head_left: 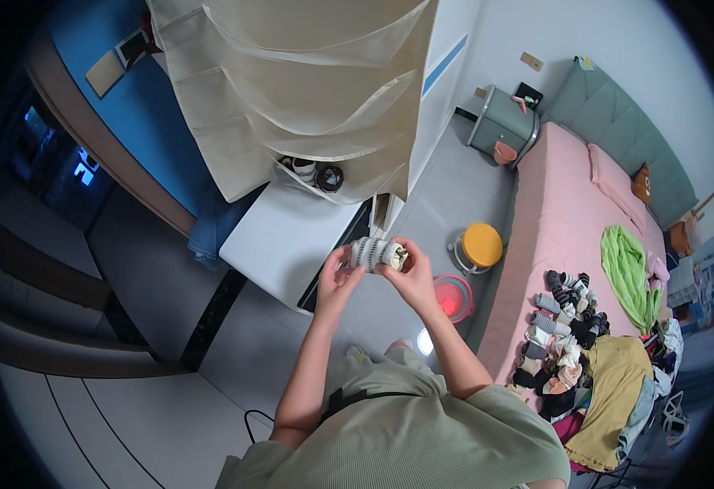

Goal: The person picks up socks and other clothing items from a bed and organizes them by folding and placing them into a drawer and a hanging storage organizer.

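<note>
Between my two hands is a rolled-up pair of grey-and-white striped socks (370, 254), held in front of my body. My left hand (338, 275) grips its left end, thumb along the lower side. Around the right end, where pale cloth is bunched, the fingers of my right hand (411, 270) are closed. Just beyond hangs a beige fabric organizer (308, 98) with sagging pockets. Its lowest visible pocket holds rolled socks: a black-and-white striped roll (301, 169) and a dark roll (329, 178).
A white-topped cabinet (284, 236) stands beneath the organizer. On the floor at right are a yellow round stool (481, 245) and a pink basin (453, 298). The pink bed (557, 196) carries a pile of socks (565, 326), a green cloth (628, 273) and mustard trousers (618, 379).
</note>
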Tool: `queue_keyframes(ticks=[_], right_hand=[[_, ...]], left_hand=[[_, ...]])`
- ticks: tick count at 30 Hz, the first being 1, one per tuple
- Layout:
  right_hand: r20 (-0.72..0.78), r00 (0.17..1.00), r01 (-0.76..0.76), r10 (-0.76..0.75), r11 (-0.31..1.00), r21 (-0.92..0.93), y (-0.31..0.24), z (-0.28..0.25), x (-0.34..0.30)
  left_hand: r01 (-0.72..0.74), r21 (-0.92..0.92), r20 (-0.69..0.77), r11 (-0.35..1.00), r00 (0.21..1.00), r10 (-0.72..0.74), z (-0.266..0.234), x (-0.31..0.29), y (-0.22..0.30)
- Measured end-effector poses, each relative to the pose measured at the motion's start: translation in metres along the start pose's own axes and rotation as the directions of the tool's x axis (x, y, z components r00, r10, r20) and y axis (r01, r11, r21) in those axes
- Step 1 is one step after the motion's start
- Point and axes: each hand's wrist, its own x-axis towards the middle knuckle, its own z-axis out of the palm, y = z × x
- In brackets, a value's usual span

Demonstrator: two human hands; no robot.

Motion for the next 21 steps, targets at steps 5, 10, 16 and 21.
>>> queue_keyframes(ticks=[5, 10, 16, 21], right_hand=[[-0.006, 0.999, 0.040, -0.041, 0.998, -0.055, -0.001, 0.006, 0.026], [-0.003, 0.991, 0.135, -0.136, 0.989, -0.056, -0.004, -0.003, 0.062], [-0.006, 0.969, 0.242, -0.249, 0.950, -0.197, -0.020, -0.012, 0.109], [0.089, 0.917, 0.391, -0.390, 0.827, -0.405, -0.033, -0.012, 0.136]], left_hand=[[-0.077, 0.027, -0.006, 0.997, 0.997, 0.077, -0.005, 0.020, 0.006], [-0.177, 0.156, 0.011, 0.972, 0.984, 0.177, -0.001, 0.045, 0.018], [-0.348, 0.617, 0.084, 0.706, 0.921, 0.381, 0.003, 0.082, 0.040], [-0.349, 0.895, 0.236, 0.279, 0.899, 0.369, 0.012, 0.113, 0.045]])
